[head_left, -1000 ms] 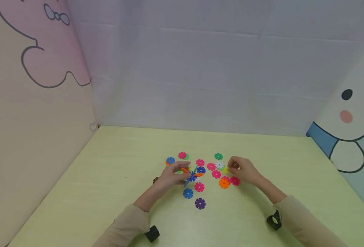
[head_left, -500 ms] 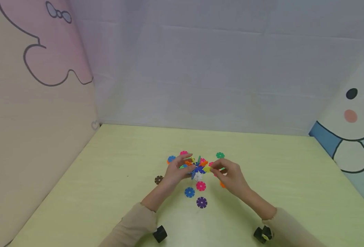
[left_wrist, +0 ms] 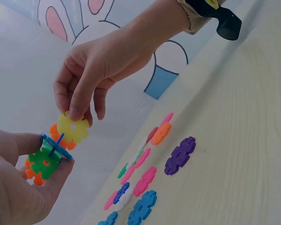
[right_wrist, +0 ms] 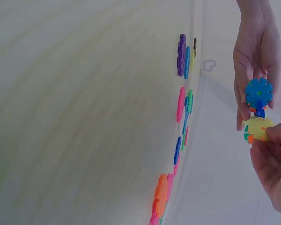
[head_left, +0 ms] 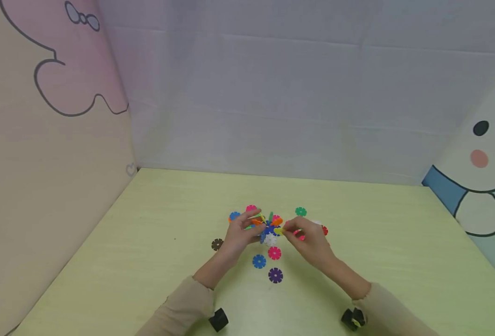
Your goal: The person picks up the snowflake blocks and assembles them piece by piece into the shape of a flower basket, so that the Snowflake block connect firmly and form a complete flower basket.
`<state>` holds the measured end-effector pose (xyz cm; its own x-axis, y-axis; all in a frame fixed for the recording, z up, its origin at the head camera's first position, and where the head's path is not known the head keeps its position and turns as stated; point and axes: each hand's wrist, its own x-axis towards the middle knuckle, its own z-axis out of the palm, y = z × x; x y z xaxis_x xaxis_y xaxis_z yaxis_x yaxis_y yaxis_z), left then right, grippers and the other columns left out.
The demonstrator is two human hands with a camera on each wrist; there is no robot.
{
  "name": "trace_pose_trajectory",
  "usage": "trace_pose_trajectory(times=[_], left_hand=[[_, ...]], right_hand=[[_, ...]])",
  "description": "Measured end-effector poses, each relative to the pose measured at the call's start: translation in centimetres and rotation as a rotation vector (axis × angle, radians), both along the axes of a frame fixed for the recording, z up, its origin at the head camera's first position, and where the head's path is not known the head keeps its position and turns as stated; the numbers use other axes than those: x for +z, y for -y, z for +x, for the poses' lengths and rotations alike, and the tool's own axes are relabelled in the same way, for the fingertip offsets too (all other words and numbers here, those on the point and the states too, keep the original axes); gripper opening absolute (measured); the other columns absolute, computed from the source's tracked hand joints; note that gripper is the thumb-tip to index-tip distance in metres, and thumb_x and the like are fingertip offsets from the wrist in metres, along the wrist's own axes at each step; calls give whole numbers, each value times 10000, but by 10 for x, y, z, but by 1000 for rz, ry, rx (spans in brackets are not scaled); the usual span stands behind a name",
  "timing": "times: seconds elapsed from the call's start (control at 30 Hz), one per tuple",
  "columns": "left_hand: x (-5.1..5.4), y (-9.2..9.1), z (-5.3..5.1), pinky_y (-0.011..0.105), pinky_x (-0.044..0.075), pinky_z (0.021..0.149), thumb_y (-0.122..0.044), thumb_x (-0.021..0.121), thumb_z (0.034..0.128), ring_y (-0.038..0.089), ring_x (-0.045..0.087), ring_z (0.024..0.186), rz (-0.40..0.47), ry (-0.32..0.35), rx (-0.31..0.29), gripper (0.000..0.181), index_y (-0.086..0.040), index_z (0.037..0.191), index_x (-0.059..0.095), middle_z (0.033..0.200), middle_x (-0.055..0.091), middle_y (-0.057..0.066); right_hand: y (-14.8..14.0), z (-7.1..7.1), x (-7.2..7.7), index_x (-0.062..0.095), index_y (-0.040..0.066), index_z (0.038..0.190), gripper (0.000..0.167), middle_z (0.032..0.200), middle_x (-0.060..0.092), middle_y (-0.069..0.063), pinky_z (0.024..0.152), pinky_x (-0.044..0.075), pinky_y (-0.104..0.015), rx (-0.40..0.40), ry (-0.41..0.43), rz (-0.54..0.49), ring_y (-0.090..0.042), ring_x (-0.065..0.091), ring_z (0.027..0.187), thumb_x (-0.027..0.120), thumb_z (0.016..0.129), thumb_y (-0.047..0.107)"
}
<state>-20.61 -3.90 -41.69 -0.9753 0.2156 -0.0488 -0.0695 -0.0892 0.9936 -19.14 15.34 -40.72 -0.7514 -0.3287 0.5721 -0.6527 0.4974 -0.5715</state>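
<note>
The left hand (head_left: 240,233) grips a cluster of joined notched discs, blue, green and orange, between thumb and fingers above the table. In the left wrist view a blue disc (left_wrist: 57,146) of the cluster lies between its fingertips, beside a green disc (left_wrist: 44,163). The right hand (head_left: 312,240) pinches a yellow disc (left_wrist: 73,126) by its edge, up against the cluster's right side. In the right wrist view the yellow disc (right_wrist: 259,128) meets the cluster just below its blue disc (right_wrist: 259,93); whether the two are slotted together I cannot tell.
Loose discs lie under and around the hands: purple (head_left: 275,275), blue (head_left: 259,261), pink (head_left: 274,253), brown (head_left: 217,244) and green (head_left: 301,211) among them. A pale wall (head_left: 247,102) stands behind the table (head_left: 180,289), with printed panels at both sides.
The right hand has moved left from the loose discs on the right, carrying the yellow disc to the cluster. The left hand has shifted slightly right and up in view, still gripping the cluster.
</note>
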Motion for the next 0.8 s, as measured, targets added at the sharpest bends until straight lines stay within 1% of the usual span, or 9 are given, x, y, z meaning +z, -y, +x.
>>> trace_pose_trajectory(times=[0.17, 0.2, 0.4, 0.43, 0.53, 0.6, 0.67, 0.73, 0.8], left_hand=[[5, -8, 4, 334, 526, 774, -93, 628, 849, 236, 622, 941, -13, -10, 28, 466, -52, 1291, 484, 1223, 524, 214], [9, -9, 6, 335, 526, 771, -85, 625, 850, 243, 623, 941, -13, -12, 37, 464, -41, 1290, 483, 1224, 522, 220], [11, -21, 10, 322, 533, 746, -114, 651, 835, 232, 635, 911, -6, -1, 118, 479, -71, 1287, 500, 1244, 516, 183], [7, -23, 9, 318, 533, 746, -127, 658, 831, 237, 636, 911, -6, -2, 131, 482, -88, 1286, 505, 1246, 514, 170], [9, -27, 11, 309, 530, 752, -122, 655, 833, 273, 631, 923, -18, -9, 156, 479, -97, 1288, 506, 1262, 497, 156], [10, -27, 11, 307, 527, 763, -128, 650, 838, 293, 626, 932, -24, -15, 146, 481, -102, 1293, 499, 1264, 486, 147], [9, -24, 10, 311, 524, 775, -145, 648, 842, 285, 624, 939, -31, -6, 113, 486, -111, 1299, 490, 1270, 473, 146], [7, -18, 7, 329, 522, 783, -165, 648, 843, 267, 621, 947, -33, 0, 59, 509, -122, 1316, 465, 1279, 456, 162], [5, -12, 3, 359, 520, 791, -177, 650, 843, 256, 616, 962, -35, 9, -21, 543, -140, 1340, 434, 1302, 425, 185]], right_hand=[[1, -2, -2, 624, 34, 821, 191, 770, 643, -22, 582, 517, -187, -8, -80, 33, -99, 609, 674, 716, 701, -82], [2, -2, -3, 625, 33, 814, 194, 765, 643, -23, 583, 516, -183, -18, -95, 33, -101, 611, 669, 719, 694, -87], [1, -5, -9, 628, 5, 783, 213, 737, 641, -49, 583, 517, -180, -63, -167, -21, -115, 616, 643, 719, 658, -140], [2, -5, -9, 628, 7, 783, 214, 734, 640, -49, 582, 516, -177, -71, -175, -24, -112, 614, 640, 720, 658, -140], [2, -5, -9, 627, 12, 779, 206, 727, 639, -48, 578, 510, -167, -82, -184, -29, -105, 607, 633, 715, 667, -138], [2, -6, -7, 628, 20, 778, 197, 728, 641, -45, 579, 509, -163, -77, -183, -16, -102, 608, 634, 716, 675, -123], [1, -6, -5, 629, 26, 775, 191, 729, 642, -37, 575, 506, -161, -59, -169, -7, -97, 605, 633, 717, 679, -113], [-2, -7, -4, 626, 32, 775, 197, 736, 640, -27, 577, 507, -164, -29, -158, 4, -94, 605, 641, 719, 676, -110], [-5, -9, -4, 619, 41, 775, 212, 742, 636, -19, 583, 510, -168, 3, -147, 10, -87, 601, 646, 718, 671, -115]])
